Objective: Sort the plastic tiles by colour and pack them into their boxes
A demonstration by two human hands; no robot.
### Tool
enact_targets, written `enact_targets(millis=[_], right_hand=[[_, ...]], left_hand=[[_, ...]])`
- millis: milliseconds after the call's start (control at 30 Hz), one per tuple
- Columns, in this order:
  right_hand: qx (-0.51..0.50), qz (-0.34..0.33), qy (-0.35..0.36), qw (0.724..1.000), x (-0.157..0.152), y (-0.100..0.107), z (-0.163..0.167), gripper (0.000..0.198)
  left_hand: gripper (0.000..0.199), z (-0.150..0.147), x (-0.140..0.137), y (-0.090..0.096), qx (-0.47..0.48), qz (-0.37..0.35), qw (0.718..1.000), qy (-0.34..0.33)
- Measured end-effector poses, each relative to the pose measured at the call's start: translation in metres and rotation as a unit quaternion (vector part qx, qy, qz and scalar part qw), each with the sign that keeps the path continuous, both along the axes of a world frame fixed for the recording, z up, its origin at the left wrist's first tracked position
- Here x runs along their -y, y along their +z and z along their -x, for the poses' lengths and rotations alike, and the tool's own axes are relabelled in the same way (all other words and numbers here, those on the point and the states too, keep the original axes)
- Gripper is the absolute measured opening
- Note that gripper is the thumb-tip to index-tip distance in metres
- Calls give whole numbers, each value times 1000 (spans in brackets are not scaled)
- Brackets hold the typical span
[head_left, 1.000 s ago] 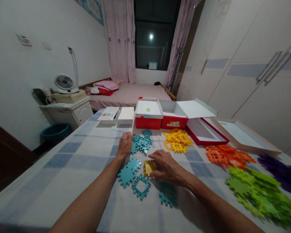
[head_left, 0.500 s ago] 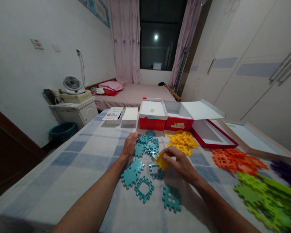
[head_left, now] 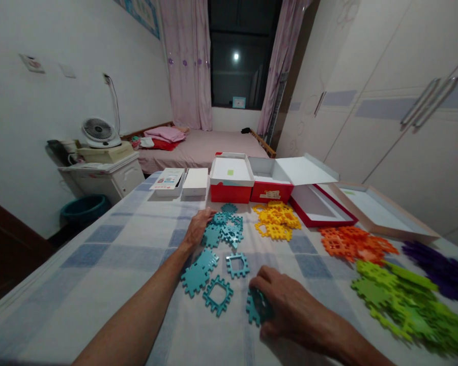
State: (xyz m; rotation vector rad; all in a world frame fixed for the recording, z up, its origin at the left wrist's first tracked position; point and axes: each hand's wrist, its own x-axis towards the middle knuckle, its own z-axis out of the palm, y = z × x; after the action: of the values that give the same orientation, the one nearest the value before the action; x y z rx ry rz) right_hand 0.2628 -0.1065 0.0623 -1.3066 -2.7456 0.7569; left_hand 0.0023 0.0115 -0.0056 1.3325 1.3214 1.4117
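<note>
My left hand (head_left: 199, 227) lies with its fingers stretched out along the left edge of a pile of teal interlocking plastic tiles (head_left: 232, 233). Nearer to me, my right hand (head_left: 284, 302) curls its fingers and thumb round a teal toothed tile (head_left: 252, 308), partly hidden under the palm. Between the two hands are a teal square frame tile (head_left: 229, 267), another open teal frame (head_left: 208, 303) and some overlapping solid teal tiles (head_left: 197, 277). A heap of yellow tiles (head_left: 277, 223) sits beyond my right hand.
To the right are heaps of orange tiles (head_left: 353, 244), green tiles (head_left: 408, 305) and purple tiles (head_left: 438, 269). Along the far side stand white boxes (head_left: 195, 183), red boxes (head_left: 232, 193) and shallow lids (head_left: 328, 222). A checked cloth (head_left: 118, 259) covers the table.
My right hand has let go of the yellow tile, come nearer to me and closed round a teal tile. The left hand stays by the teal pile. The view has turned slightly right.
</note>
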Motion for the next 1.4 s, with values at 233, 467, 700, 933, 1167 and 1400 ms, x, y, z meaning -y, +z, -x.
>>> enact_targets(millis=[233,467,700,933,1167,1400], right_hand=[[-43,-10,-7,999,4,2,10,36],[-52,-106,-38,992,-28,-12,47,44],[-118,-24,-86,989,-28,-22,43,56],[-265,-87,-137,950,-69,-6,61,21],[-249,-220,-117,936,-89,-1,79,31],[-132,-153,201,959,-12,-28,77,67]], left_hand=[[64,1,-5,-5,-10,-15,1000,-2],[64,1,-4,-5,-21,-28,999,-7],[61,2,-7,-8,-34,-29,999,3],[58,2,-5,-6,-50,-30,998,6],[53,4,-5,-5,-88,-51,995,8],[49,3,-5,-5,-115,-61,992,0]])
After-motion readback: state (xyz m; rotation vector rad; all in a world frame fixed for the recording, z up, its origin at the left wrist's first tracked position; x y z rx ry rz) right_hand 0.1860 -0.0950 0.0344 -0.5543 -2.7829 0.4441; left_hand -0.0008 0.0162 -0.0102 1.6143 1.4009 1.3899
